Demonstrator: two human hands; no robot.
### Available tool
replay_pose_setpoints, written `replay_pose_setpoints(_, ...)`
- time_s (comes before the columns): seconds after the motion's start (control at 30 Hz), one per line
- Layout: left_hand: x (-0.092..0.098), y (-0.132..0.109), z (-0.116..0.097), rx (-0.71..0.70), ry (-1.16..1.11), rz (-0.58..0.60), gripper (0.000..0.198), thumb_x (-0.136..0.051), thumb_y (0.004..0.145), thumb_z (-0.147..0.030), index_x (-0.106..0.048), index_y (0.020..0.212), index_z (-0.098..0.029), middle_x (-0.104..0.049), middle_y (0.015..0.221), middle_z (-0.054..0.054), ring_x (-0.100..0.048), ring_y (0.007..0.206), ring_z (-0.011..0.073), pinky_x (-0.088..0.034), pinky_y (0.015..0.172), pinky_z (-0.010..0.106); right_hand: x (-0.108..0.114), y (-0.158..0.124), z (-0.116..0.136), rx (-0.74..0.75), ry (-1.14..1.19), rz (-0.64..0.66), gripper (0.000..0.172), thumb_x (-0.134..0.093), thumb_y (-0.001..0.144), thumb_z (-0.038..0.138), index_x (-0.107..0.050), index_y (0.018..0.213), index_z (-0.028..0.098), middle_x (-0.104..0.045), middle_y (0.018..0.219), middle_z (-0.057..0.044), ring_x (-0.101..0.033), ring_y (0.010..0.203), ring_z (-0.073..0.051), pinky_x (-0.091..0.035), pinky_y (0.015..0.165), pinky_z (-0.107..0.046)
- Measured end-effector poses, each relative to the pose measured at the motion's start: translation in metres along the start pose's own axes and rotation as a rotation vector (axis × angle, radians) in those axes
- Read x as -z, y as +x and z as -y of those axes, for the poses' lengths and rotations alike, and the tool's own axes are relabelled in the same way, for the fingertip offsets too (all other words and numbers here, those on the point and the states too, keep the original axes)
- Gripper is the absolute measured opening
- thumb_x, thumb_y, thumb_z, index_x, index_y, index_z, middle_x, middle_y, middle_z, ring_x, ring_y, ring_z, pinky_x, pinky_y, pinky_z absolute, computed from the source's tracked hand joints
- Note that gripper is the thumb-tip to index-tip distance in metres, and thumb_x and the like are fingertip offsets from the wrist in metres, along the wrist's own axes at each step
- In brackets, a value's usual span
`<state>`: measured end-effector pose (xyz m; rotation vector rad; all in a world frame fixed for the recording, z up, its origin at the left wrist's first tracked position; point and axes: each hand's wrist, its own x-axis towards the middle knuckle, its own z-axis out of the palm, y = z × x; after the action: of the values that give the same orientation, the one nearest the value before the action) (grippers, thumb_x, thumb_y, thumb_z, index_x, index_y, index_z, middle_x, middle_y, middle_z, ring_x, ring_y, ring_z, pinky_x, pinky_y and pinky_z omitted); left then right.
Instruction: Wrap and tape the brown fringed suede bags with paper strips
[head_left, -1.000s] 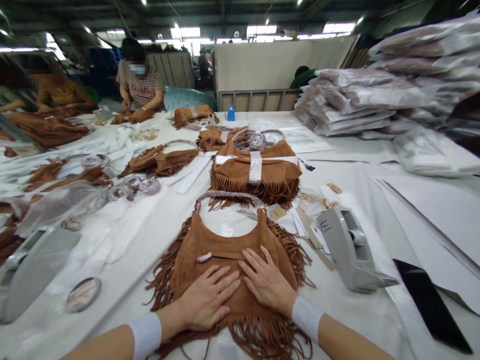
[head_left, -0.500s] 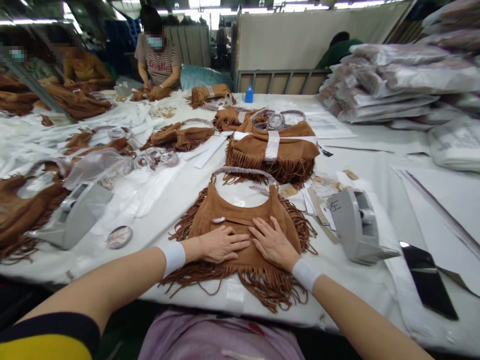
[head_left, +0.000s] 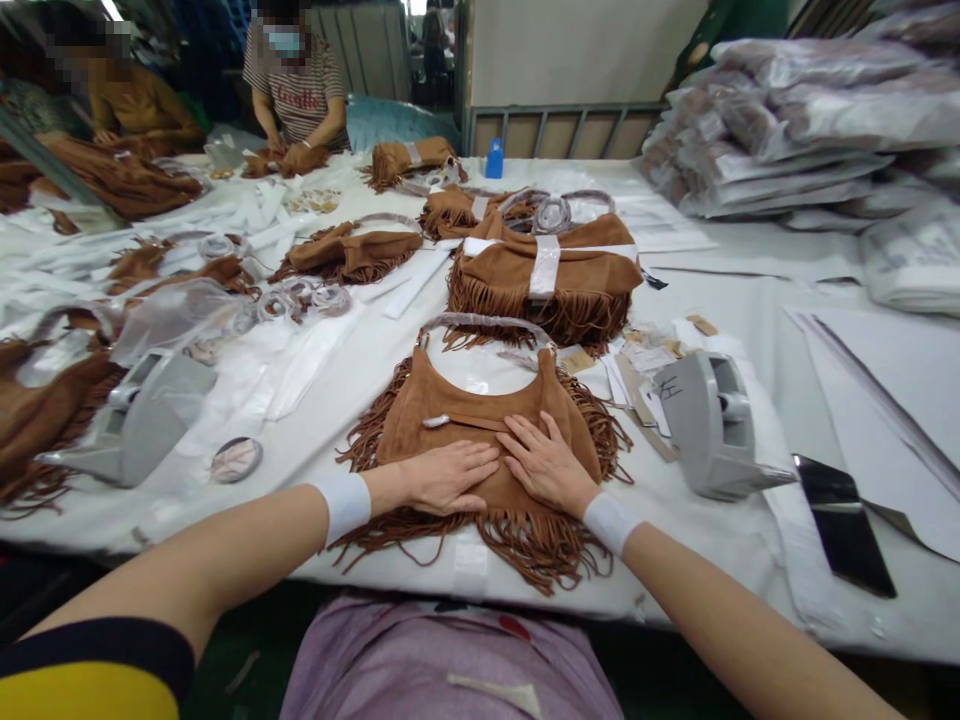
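A brown suede bag with long fringe lies flat at the table's front edge, its wrapped handle arching away from me. My left hand rests palm down on the bag's middle, fingers extended to the right. Beside it, my right hand lies flat on the bag with its fingers spread, pointing up and left. Neither hand grips anything. Just above the fingertips runs the bag's zip, with a wrapped puller at its left end. Behind the bag sits a fringed bag bound with white strips.
Grey tape dispensers stand on both sides. A black phone-like slab lies at right. Wrapped packages are stacked at back right. A masked person handles brown material across the table. A round disc lies left.
The view has tilted down, so things appear higher in the picture. My left hand's fingers lie closer together and have shifted slightly on the bag; my right hand stays flat on it.
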<state>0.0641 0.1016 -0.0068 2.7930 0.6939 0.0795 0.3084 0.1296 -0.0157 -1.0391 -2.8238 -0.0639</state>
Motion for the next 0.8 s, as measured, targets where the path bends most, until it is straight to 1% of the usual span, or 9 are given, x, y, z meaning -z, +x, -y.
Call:
replay_pose_setpoints(0.1, -0.009, -0.005, -0.002, 0.024, 0.006, -0.028, 0.067, -0.036, 0.095, -0.049, -0.028, 0.147, -0.008, -0.029, 0.153, 0.018, -0.022, 0.143, 0.0275, -0.018, 0.116, 0.042, 0.010, 0.000, 0.009, -0.031, -0.003, -0.025, 0.038, -0.040, 0.097, 0.033, -0.054, 0.129, 0.017, -0.047, 0.142, -0.015, -0.038, 0.134, -0.027, -0.012, 0.114, -0.057)
replay_pose_setpoints(0.17, -0.012, -0.007, -0.002, 0.020, 0.006, -0.037, 0.065, -0.035, 0.095, -0.047, -0.027, 0.147, -0.009, -0.029, 0.153, 0.017, -0.022, 0.143, 0.0265, -0.018, 0.117, 0.042, 0.021, -0.005, 0.025, -0.044, 0.005, -0.075, 0.043, -0.042, 0.096, 0.038, -0.051, 0.132, 0.017, -0.046, 0.143, -0.016, -0.035, 0.135, -0.029, -0.006, 0.113, -0.061)
replay_pose_setpoints(0.27, -0.013, -0.009, -0.001, -0.002, -0.001, -0.061, 0.062, -0.036, 0.096, -0.045, -0.029, 0.146, -0.010, -0.031, 0.152, 0.017, -0.022, 0.144, 0.0259, -0.018, 0.117, 0.042, 0.031, -0.022, 0.059, 0.081, 0.029, -0.078, 0.056, -0.046, 0.093, 0.047, -0.039, 0.142, 0.020, -0.039, 0.148, -0.015, -0.029, 0.139, -0.031, 0.001, 0.111, -0.066)
replay_pose_setpoints(0.37, -0.012, -0.009, 0.000, -0.014, -0.009, -0.064, 0.062, -0.034, 0.096, -0.045, -0.029, 0.146, -0.008, -0.027, 0.154, 0.018, -0.020, 0.144, 0.0273, -0.018, 0.117, 0.043, 0.025, -0.046, 0.077, 0.156, 0.005, -0.006, 0.058, -0.049, 0.093, 0.038, -0.031, 0.146, 0.026, -0.036, 0.151, -0.012, -0.030, 0.138, -0.029, -0.002, 0.112, -0.063)
replay_pose_setpoints(0.43, -0.014, -0.009, 0.000, -0.005, -0.024, -0.051, 0.063, -0.033, 0.096, -0.045, -0.027, 0.147, -0.008, -0.024, 0.155, 0.018, -0.018, 0.145, 0.0280, -0.019, 0.117, 0.045, 0.015, -0.062, 0.073, 0.121, -0.033, 0.030, 0.055, -0.049, 0.093, 0.027, -0.032, 0.145, 0.027, -0.038, 0.150, -0.009, -0.033, 0.137, -0.025, -0.009, 0.113, -0.057)
replay_pose_setpoints(0.5, -0.015, -0.008, -0.001, 0.016, -0.041, -0.040, 0.063, -0.034, 0.096, -0.045, -0.026, 0.148, -0.010, -0.023, 0.155, 0.016, -0.017, 0.145, 0.0276, -0.020, 0.116, 0.044, 0.006, -0.078, 0.061, 0.097, -0.066, 0.054, 0.054, -0.047, 0.092, 0.021, -0.035, 0.144, 0.028, -0.040, 0.149, -0.006, -0.035, 0.135, -0.023, -0.016, 0.113, -0.051)
replay_pose_setpoints(0.6, -0.013, -0.008, -0.005, 0.058, -0.052, -0.038, 0.063, -0.036, 0.095, -0.045, -0.026, 0.148, -0.011, -0.023, 0.155, 0.016, -0.019, 0.144, 0.0283, -0.022, 0.115, 0.045, 0.000, -0.097, 0.039, 0.128, -0.113, 0.023, 0.056, -0.046, 0.088, 0.016, -0.039, 0.142, 0.026, -0.041, 0.148, -0.005, -0.037, 0.135, -0.022, -0.021, 0.111, -0.047)
replay_pose_setpoints(0.7, -0.005, -0.008, -0.009, 0.054, -0.036, -0.067, 0.063, -0.035, 0.096, -0.046, -0.028, 0.147, -0.011, -0.028, 0.153, 0.017, -0.025, 0.142, 0.0282, -0.027, 0.113, 0.046, -0.006, -0.106, 0.021, 0.206, -0.214, -0.081, 0.062, -0.045, 0.078, 0.009, -0.045, 0.139, 0.024, -0.044, 0.147, -0.003, -0.037, 0.135, -0.022, -0.020, 0.112, -0.045)
replay_pose_setpoints(0.8, 0.002, -0.007, -0.009, 0.029, 0.016, -0.106, 0.064, -0.033, 0.096, -0.049, -0.030, 0.146, -0.009, -0.033, 0.152, 0.016, -0.031, 0.140, 0.0268, -0.034, 0.110, 0.043, -0.024, -0.105, 0.006, 0.294, -0.279, -0.292, 0.060, -0.043, 0.077, 0.009, -0.051, 0.134, 0.028, -0.051, 0.141, 0.002, -0.034, 0.138, -0.019, -0.015, 0.116, -0.042)
